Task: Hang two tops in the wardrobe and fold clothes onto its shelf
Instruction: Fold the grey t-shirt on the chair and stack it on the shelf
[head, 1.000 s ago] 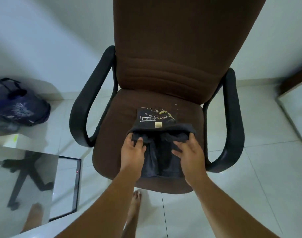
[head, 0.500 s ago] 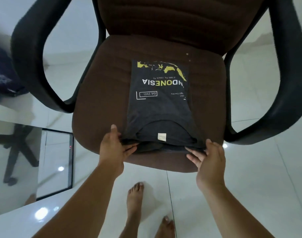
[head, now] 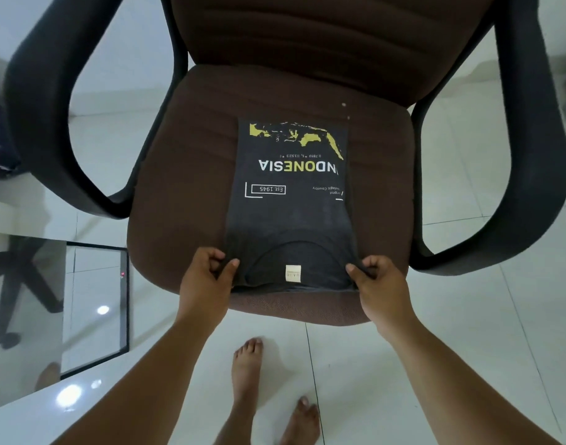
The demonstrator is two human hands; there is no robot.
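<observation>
A dark grey T-shirt with a yellow map print and the word INDONESIA lies folded into a narrow rectangle on the seat of a brown office chair. Its collar and white neck label point towards me at the seat's front edge. My left hand pinches the shirt's near left corner. My right hand pinches the near right corner. Both hands grip the cloth beside the collar. No wardrobe is in view.
The chair has black armrests, one to the left and one to the right. A glass-topped surface stands at the lower left. My bare feet are on the white tiled floor below the seat.
The shirt's upper half was unfolded towards me and now lies flat with the collar at the seat's front edge. My hands moved from under the fold to pinching the near corners. The camera came closer.
</observation>
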